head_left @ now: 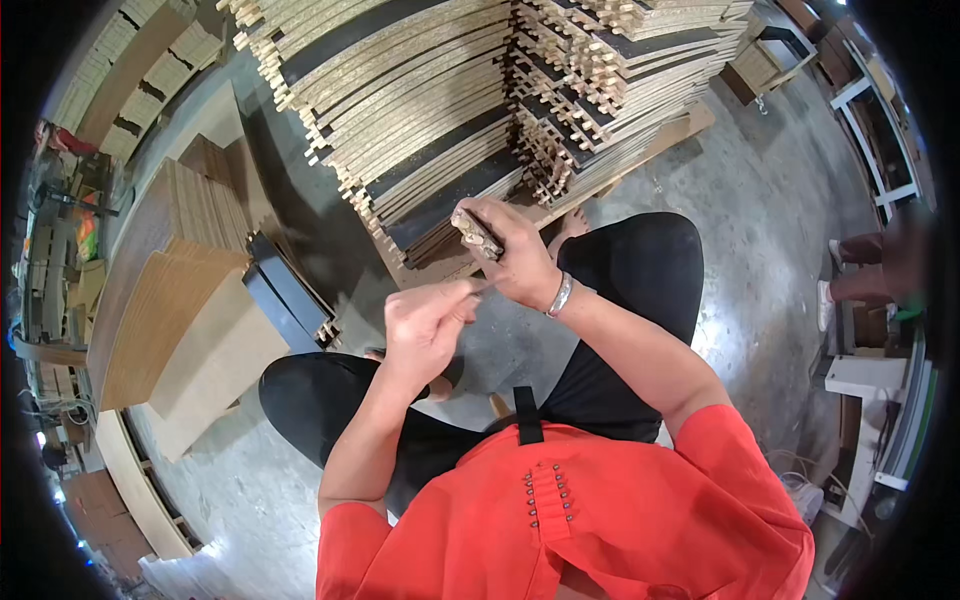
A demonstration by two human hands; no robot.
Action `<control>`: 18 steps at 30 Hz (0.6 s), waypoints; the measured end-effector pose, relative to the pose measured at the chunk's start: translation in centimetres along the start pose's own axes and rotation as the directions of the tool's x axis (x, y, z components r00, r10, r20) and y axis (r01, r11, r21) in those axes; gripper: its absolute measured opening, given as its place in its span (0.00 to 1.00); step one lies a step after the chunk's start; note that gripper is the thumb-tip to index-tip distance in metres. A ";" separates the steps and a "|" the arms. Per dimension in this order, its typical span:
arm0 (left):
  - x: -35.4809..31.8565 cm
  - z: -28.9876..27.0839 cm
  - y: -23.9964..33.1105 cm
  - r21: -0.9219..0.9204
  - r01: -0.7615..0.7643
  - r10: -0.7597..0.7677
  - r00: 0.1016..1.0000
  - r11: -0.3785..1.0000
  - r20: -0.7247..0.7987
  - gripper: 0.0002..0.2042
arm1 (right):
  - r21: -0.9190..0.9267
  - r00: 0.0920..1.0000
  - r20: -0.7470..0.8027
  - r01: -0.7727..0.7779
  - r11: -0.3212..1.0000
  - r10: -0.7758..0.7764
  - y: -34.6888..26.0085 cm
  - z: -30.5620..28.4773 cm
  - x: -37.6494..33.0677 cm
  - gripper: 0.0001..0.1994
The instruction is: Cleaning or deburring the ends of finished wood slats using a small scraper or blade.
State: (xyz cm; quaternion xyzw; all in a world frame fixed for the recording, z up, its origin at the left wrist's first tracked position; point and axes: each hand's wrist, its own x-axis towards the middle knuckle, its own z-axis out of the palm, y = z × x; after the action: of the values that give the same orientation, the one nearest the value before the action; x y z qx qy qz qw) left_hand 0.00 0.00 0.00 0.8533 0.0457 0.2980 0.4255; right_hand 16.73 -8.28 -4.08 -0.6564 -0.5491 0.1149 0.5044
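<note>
At twelve o'clock from the seated person rises the biggest thing in the room, a tall stack of chipboard strips (440, 110). They are laid in crossed layers with small spacer blocks between them, dark-faced boards showing among the pale ones. I judge the spacing is there to keep the layers separate and easy to lift off one at a time. The stack stands on a flat board base (660, 140) on the grey concrete floor (770, 220).

At about nine o'clock a pile of light brown sheets (170, 310) fans out at a slant. Two dark-faced boards (290, 295) lean on edge against its near side, propped there, it seems, to be within arm's reach.

At three o'clock a white bench (880, 400) stands well apart, and beyond it are another person's legs and white shoes (830, 290). I can see no bin, box or tray, so nothing here is held in a container.

Smallest, and just in front of the knees at twelve o'clock, is a short chipboard offcut (478, 233). The right hand (520, 265) holds it raised before the stack, fingers curled around it and thumb pressed on top, a bracelet on that wrist. The left hand (425, 325) sits just below, fingers bunched, its tips pinching something thin toward the offcut; what that is I cannot tell.
</note>
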 end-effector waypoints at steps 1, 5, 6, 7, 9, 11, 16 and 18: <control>-0.1 -0.2 0.1 -0.047 0.056 -0.059 0.997 0.997 -0.058 0.08 | -0.058 0.999 -0.033 -0.001 0.998 -0.001 -0.4 -0.1 0.0 0.28; 0.2 -0.9 -0.5 -0.045 0.141 -0.148 0.954 0.989 -0.259 0.07 | -0.144 0.987 -0.134 0.069 0.987 -0.089 -1.1 -0.4 0.6 0.26; 0.1 -0.9 -0.5 0.012 0.157 -0.149 0.956 0.988 -0.252 0.06 | -0.175 0.980 -0.150 0.107 0.979 -0.134 -1.2 -0.2 0.7 0.27; 0.0 -0.7 -0.4 0.017 0.160 -0.151 0.956 0.987 -0.252 0.06 | -0.169 0.980 -0.150 0.107 0.980 -0.133 -1.3 0.0 0.6 0.27; 0.2 -0.1 -0.3 0.197 -0.042 0.093 0.963 0.980 -0.254 0.06 | -0.276 0.983 -0.141 0.077 0.958 -0.119 -1.6 -0.1 0.4 0.32; 0.1 0.5 -0.6 0.268 -0.018 0.089 0.963 0.963 -0.255 0.06 | -0.292 0.982 -0.144 0.077 0.953 -0.123 -1.6 0.0 0.4 0.34; -0.1 1.1 -0.6 -0.058 0.148 -0.155 0.978 0.987 -0.141 0.05 | -0.315 0.976 -0.203 0.011 0.949 -0.079 -1.1 0.4 0.5 0.35; -0.1 1.1 -0.5 -0.110 0.180 -0.197 0.966 0.977 -0.169 0.05 | -0.311 0.979 -0.189 0.011 0.951 -0.073 -1.4 0.3 0.8 0.35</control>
State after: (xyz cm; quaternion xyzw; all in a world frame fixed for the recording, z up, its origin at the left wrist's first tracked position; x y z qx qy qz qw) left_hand 0.64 -0.51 -0.90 0.7939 0.1507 0.3334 0.4857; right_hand 15.99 -7.63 -2.77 -0.7233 -0.5211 -0.0488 0.4504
